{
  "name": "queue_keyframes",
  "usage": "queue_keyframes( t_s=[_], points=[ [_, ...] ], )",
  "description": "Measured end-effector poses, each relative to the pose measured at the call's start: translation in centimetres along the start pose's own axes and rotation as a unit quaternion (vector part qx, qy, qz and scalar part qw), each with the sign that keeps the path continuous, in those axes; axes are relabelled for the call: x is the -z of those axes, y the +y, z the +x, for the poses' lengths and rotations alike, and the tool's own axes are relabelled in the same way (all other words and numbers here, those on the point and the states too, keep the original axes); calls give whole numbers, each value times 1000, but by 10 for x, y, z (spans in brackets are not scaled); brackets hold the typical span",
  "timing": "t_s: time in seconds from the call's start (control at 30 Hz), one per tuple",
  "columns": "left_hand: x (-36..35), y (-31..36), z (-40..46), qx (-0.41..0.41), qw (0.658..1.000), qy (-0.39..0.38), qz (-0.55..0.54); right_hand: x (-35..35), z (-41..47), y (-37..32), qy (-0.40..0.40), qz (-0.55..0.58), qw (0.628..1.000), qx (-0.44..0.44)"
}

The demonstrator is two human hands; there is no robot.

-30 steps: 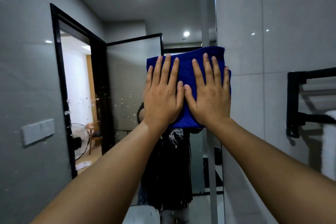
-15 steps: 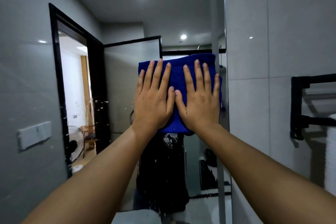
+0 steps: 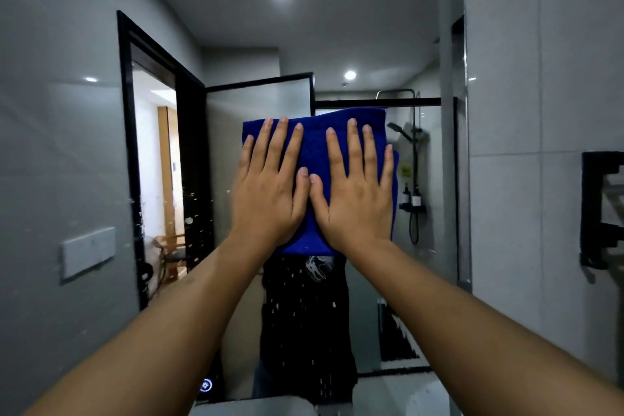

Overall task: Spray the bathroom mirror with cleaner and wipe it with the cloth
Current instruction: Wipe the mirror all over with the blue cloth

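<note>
The bathroom mirror (image 3: 337, 44) is reflecting a doorway and shower, with droplets of cleaner clinging low on the glass. Both palms, left hand (image 3: 270, 199) and right hand (image 3: 356, 203), are pressing the folded blue cloth (image 3: 314, 149) flat against it, all fingers straight (gripping nothing), probably so 2 hands spread the pressure.

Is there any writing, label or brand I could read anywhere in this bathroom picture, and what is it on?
No text here can be read.
Yellow tag on the reflected shower wall: too small and blurred.
Two dark bottles on the shower shelf: pale labels, unreadable.
White print on the reflected black shirt: a graphic, no legible letters.
Round blue symbol low in the mirror: an icon, blurred.
</note>
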State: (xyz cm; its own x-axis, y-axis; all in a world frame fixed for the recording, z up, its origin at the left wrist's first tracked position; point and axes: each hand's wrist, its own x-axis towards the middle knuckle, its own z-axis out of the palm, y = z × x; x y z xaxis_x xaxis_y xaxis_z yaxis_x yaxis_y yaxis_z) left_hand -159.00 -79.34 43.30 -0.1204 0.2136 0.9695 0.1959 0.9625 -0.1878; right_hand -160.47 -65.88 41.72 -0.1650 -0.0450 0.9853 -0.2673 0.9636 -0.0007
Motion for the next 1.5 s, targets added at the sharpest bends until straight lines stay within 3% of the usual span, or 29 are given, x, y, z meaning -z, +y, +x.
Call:
queue_keyframes(
  t_s=[1.5],
  points=[
    [96, -310, -77, 27, 1000, -4, -6, -50, 9, -328, 0, 41, 999, 32]
  ],
)
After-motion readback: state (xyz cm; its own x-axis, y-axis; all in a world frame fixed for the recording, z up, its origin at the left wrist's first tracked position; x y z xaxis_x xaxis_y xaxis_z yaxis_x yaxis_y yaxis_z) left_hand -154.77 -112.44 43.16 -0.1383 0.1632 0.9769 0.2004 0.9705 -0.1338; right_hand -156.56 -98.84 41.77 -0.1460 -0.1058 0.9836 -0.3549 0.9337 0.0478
